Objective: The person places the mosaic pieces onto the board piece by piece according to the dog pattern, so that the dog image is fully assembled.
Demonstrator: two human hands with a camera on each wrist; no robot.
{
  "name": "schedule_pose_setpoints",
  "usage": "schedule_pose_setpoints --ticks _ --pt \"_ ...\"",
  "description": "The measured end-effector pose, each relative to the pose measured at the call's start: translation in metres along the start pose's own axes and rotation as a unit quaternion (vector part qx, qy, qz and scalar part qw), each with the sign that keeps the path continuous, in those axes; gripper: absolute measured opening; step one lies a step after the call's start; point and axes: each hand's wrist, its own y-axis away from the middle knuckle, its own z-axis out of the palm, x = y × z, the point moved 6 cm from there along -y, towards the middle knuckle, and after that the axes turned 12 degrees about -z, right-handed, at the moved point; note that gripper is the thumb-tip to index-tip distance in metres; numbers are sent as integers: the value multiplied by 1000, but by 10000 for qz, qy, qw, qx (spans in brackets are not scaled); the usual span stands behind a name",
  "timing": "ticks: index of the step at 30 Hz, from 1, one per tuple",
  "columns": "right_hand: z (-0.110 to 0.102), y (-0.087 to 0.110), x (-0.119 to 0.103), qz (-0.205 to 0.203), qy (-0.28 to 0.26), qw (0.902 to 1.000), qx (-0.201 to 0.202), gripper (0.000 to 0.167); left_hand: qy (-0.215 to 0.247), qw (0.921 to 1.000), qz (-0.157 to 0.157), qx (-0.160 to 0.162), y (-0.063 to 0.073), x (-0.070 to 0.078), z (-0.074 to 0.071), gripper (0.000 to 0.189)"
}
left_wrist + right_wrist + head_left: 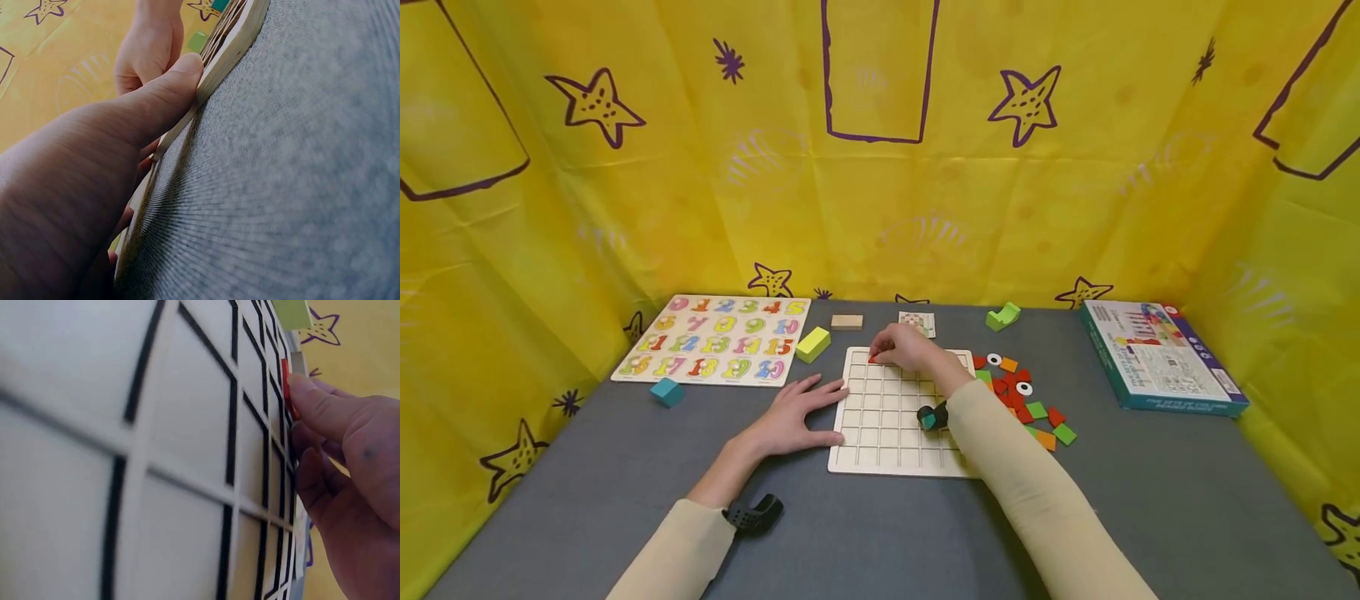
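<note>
A pale wooden grid board (891, 458) lies flat on the grey table in front of me. My right hand (907, 346) reaches over its far left part and pinches a small red tile (287, 381) between thumb and fingers, at the grid's far left corner. Beside the board's left edge my left hand (792, 417) rests with fingers spread. In the left wrist view its thumb (169, 94) touches the board's wooden edge. Right of the board lies a loose pile of red, green, orange and eye-marked tiles (1024, 389), partly hidden by the right sleeve.
A number puzzle board (752, 355) stands at the left with a teal block (667, 392) by it. Behind the grid board are a yellow block (813, 344), a wooden block (847, 322), a pattern card (927, 323) and a green curved block (1003, 317). A game box (1161, 358) lies far right.
</note>
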Motion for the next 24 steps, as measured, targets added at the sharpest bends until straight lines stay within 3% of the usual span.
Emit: schedule_pose_setpoints --ticks 9,16,24 --pt "-27 32 11 -21 -385 9992 136 25 41 10000 46 -17 0 2 4 79" --pt "-63 73 33 320 -304 9984 349 30 89 9998 150 25 -1 4 3 79" --pt "-94 117 52 507 -219 9967 599 32 75 10000 -21 29 0 0 0 80"
